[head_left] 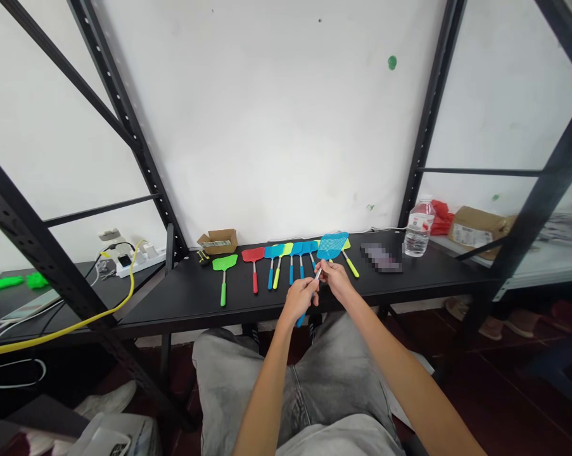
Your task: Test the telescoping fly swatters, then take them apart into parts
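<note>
Currently in hand: one blue fly swatter (pixel 332 246), raised at the front of the black surface (pixel 185 291), mesh end away from the person, blue handle (pixel 300 320) pointing back toward the lap.

Left hand (pixel 302 299): fingers curled closed around the swatter near the top of its handle; exact grip partly hidden.

Right hand (pixel 334 277): fingertips pinching the slim metal shaft (pixel 318 274) below the mesh.

Neighbours: a row of swatters, among them a green swatter (pixel 224 263) at the left end, a red swatter (pixel 253 255) beside it, then blue and yellow ones set close together; a yellow-green swatter (pixel 351 266) lies at the right.

Hazards, as judged: a slip of the right fingertips, the shaft being thin and smooth-looking, could let the mesh end drop onto the row. Uneven force between the hands could bend the shaft. A sideways swing could knock the close-set neighbours askew. Should both grips loosen, the handle's place at the front edge invites a fall to the lap or floor. Water bottle (pixel 419 231): well apart, little at risk.
</note>
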A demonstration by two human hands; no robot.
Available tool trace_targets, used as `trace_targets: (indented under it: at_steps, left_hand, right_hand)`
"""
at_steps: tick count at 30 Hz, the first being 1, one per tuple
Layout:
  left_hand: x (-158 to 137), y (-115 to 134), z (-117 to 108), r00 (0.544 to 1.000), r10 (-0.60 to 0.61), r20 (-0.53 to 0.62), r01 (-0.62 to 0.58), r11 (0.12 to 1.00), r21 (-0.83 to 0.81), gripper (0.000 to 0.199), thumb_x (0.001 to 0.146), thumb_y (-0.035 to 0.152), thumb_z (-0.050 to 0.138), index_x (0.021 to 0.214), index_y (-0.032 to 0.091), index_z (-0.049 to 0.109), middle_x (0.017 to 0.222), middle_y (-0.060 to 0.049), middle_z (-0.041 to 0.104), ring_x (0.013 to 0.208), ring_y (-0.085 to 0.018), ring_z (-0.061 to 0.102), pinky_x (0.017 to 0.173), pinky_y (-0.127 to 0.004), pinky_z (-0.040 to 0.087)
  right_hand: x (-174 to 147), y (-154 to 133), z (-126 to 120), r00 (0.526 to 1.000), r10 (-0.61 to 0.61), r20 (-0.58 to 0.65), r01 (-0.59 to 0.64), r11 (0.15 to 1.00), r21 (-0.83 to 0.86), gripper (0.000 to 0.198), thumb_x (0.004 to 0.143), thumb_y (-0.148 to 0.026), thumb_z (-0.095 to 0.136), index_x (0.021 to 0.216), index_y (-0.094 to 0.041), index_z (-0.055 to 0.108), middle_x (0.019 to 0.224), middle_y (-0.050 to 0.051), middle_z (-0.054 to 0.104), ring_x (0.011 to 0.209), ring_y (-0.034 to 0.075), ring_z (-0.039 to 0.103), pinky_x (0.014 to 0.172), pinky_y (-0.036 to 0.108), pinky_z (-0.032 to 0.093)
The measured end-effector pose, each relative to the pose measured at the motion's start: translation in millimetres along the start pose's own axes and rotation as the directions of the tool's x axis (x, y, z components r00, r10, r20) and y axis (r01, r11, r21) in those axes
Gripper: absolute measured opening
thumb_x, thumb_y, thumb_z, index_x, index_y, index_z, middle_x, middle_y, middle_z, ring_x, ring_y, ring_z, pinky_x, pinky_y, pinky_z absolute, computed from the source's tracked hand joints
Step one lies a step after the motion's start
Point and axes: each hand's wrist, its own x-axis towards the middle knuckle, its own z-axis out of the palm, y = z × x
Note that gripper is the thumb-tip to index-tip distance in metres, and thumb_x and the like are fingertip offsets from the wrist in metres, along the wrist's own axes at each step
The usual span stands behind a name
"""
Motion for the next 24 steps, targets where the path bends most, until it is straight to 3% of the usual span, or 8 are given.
trace_targets:
  at_steps: [8,14,19,24]
  left_hand:
    - [-21.0,7.2,3.2,0.998,0.053,-0.019,-0.052,0.999,0.004,0.039,0.091,0.044,0.035,0.067,0.02,0.053,0.047,0.002,0.057,0.052,-0.014,0.053,0.065,-0.025,0.038]
    - [-72.6,-9.4,23.0,1.0,-0.005,-0.003,0.005,0.994,-0.111,0.041,0.094,0.048,0.036,0.068,0.02,0.048,0.044,0.003,0.05,0.044,-0.012,0.046,0.054,-0.024,0.034]
    - [-101.9,-19.3,34.8,0.998,-0.044,-0.048,0.034,0.979,-0.199,0.044,0.095,0.054,0.037,0.069,0.02,0.047,0.044,0.005,0.044,0.042,-0.011,0.043,0.052,-0.023,0.032]
    - [-98.0,-15.7,34.7,0.998,-0.052,-0.025,0.045,0.968,-0.246,0.039,0.094,0.048,0.04,0.069,0.019,0.048,0.048,0.003,0.05,0.046,-0.012,0.048,0.053,-0.024,0.035]
  right_hand:
    - [-1.2,-3.2,-0.1,0.998,-0.009,-0.055,0.015,0.994,0.105,0.042,0.063,-0.057,0.08,0.067,-0.018,0.063,0.065,0.001,0.059,0.053,0.01,0.047,0.05,0.026,0.035]
    - [1.1,-3.9,-2.5,0.995,0.027,-0.1,0.001,0.964,0.267,0.042,0.058,-0.052,0.085,0.067,-0.019,0.061,0.064,-0.001,0.055,0.054,0.01,0.046,0.05,0.025,0.037]
    - [-2.1,-5.6,-0.1,0.996,0.02,-0.085,-0.005,0.983,0.181,0.041,0.061,-0.052,0.083,0.067,-0.017,0.063,0.064,0.001,0.057,0.056,0.011,0.049,0.051,0.025,0.039]
    - [-4.2,-5.1,2.8,0.998,-0.015,-0.058,0.019,0.997,0.077,0.044,0.068,-0.06,0.075,0.068,-0.018,0.064,0.064,0.001,0.056,0.054,0.011,0.047,0.051,0.025,0.036]
